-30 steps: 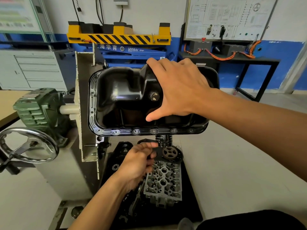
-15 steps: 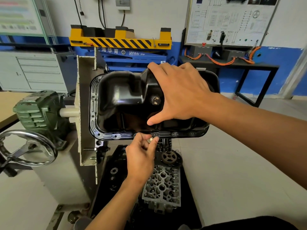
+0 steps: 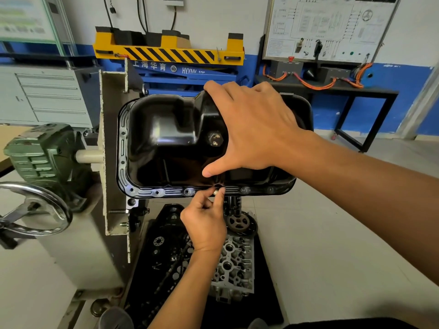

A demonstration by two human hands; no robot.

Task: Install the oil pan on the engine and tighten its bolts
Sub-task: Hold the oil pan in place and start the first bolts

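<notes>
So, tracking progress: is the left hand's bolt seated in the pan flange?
Not seated: left hand pinches the bolt, head showing, at the oil pan flange; threading cannot tell.

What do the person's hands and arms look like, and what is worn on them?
Both the left hand and the right hand are bare: no gloves, rings or watch show. The left forearm and right forearm are bare too; no sleeve is in view.
</notes>
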